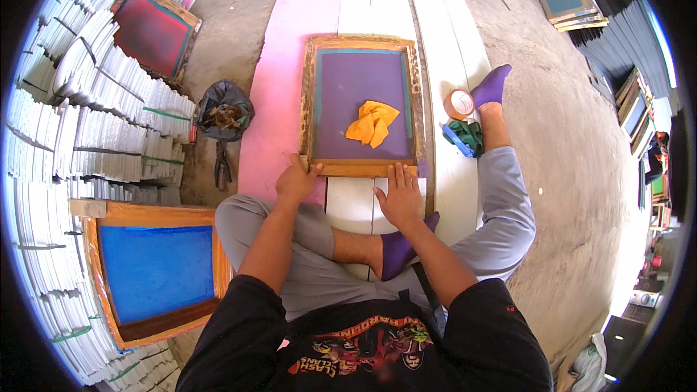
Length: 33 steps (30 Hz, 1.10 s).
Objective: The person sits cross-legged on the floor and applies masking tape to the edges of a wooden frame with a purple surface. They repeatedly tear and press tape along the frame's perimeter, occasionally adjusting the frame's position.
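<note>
Head view | here's the left hand (294,181) clamped on the wooden frame's (348,171) near-left corner | right hand (401,194) opened out, fingers laid across the near rail | frame lies on pink-and-white boards (278,94), crumpled orange cloth (374,125) atop its purple mesh (359,80)

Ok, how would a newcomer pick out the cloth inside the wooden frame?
Start at the pink and white boards, then the wooden frame lying on them. On its purple panel, below centre in the picture, lies the crumpled cloth. Its bright yellow-orange sets it apart from the purple beneath and the green bundle outside the frame.
</note>
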Tool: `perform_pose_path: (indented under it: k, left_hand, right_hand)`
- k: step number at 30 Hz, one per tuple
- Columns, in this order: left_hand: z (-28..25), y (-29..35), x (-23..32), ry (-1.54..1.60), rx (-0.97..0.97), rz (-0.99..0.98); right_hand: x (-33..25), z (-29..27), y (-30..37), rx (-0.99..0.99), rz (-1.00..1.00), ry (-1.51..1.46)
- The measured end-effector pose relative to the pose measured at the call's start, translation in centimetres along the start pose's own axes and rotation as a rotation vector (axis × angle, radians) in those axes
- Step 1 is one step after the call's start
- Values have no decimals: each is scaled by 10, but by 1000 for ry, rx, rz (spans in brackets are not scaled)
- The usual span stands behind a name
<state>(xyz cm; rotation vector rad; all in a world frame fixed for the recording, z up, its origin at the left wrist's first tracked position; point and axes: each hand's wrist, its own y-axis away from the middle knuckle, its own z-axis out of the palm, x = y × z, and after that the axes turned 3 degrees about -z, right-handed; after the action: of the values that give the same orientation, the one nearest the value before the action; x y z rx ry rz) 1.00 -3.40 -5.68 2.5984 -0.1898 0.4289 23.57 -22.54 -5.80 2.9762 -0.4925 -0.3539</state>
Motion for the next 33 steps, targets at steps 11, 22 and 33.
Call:
perform_pose_path:
  k: [11,22,33]
  left_hand:
    - [-12,6,14,-89,262,84]
    - [-7,-12,20,-619,230,847]
    - [-54,-49,-18,-616,294,787]
  right_hand:
    - [53,-62,-20,-5,-160,141]
    - [64,-55,-58,-245,-376,464]
    - [-5,-41,-34,-46,-411,237]
